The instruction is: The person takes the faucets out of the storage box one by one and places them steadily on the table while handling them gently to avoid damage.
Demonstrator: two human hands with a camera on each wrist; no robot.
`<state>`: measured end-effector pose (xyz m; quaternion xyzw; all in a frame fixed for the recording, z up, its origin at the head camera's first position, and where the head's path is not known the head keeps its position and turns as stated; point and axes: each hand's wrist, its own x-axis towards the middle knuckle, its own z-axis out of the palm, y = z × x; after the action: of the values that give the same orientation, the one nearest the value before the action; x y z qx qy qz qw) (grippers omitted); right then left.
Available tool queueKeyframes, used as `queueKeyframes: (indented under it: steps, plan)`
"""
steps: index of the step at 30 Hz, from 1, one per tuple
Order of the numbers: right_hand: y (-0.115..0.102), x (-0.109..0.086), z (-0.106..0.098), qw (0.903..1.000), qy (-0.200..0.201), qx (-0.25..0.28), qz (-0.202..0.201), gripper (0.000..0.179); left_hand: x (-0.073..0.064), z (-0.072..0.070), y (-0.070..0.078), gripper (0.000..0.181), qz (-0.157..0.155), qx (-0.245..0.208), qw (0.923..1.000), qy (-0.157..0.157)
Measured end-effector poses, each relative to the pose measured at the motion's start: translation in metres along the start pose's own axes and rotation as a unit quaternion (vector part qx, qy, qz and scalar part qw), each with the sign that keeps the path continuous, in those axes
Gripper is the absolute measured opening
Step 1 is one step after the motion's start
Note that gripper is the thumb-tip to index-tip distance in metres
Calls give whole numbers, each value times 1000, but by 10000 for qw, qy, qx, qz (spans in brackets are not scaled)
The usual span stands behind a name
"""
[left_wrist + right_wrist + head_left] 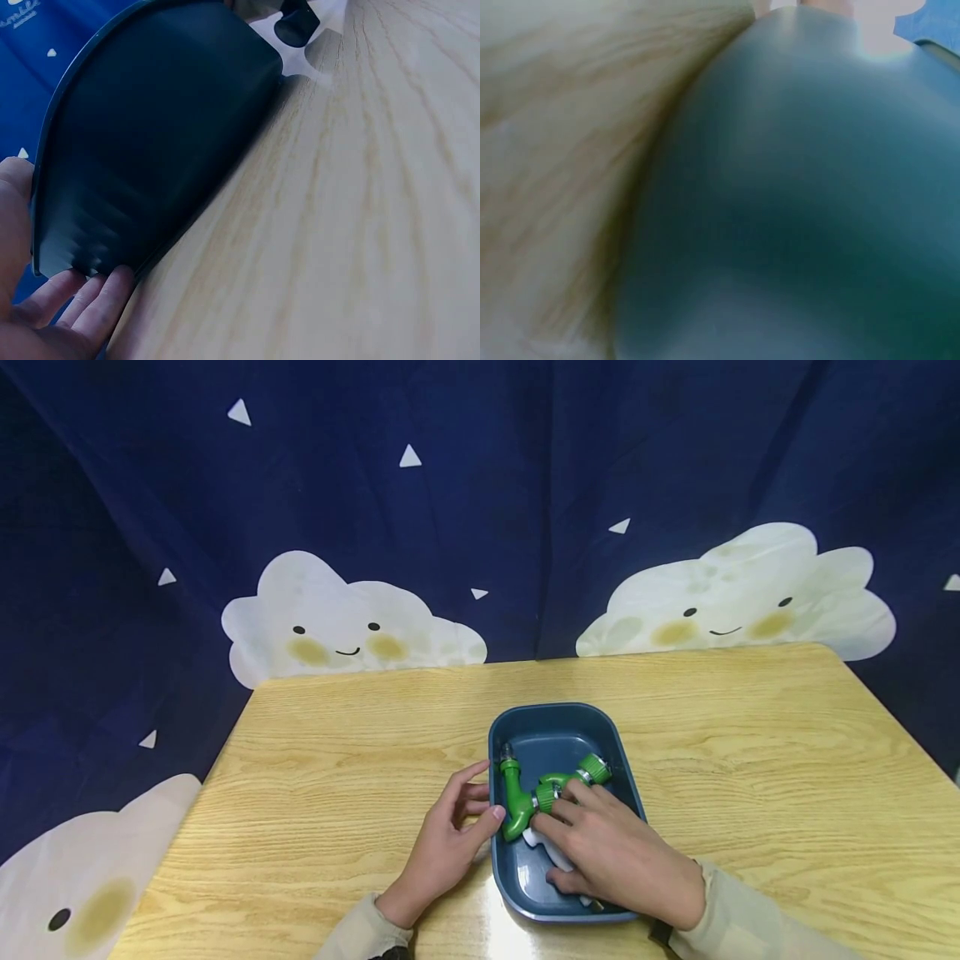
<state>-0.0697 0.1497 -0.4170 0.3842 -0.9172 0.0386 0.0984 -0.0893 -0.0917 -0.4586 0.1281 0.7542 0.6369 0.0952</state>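
At lower centre I see the left hand (442, 847), relaxed against the dark-blue rounded plastic tray (551, 917) on the pale wooden desk (337, 777), probably steadying it. Inside lie a glossy, silvery-ended green tap (515, 797), a half-hidden smooth white piece (555, 853) and a second, ridged-knobbed green tap (596, 768). The right hand (622, 852) curls over them; its grip I cannot tell.

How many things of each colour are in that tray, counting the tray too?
Blue: 1, the tray
Green: 2 taps
White: at least 1, an item partly hidden by the right hand
Total: at least 4; more could be out of sight under that hand.
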Motion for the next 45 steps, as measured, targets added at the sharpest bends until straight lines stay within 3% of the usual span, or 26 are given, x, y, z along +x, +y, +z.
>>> queueKeyframes:
  steps: [23, 45]
  plan:
    - [-1, 0, -2, 9999, -131, 63, -26, 40, -1, 0, 0, 60, -10, -20, 10000, 28]
    - [0, -1, 1, 9998, 165, 13, -98, 38, 0, 0, 1, 60, -87, 38, 10000, 16]
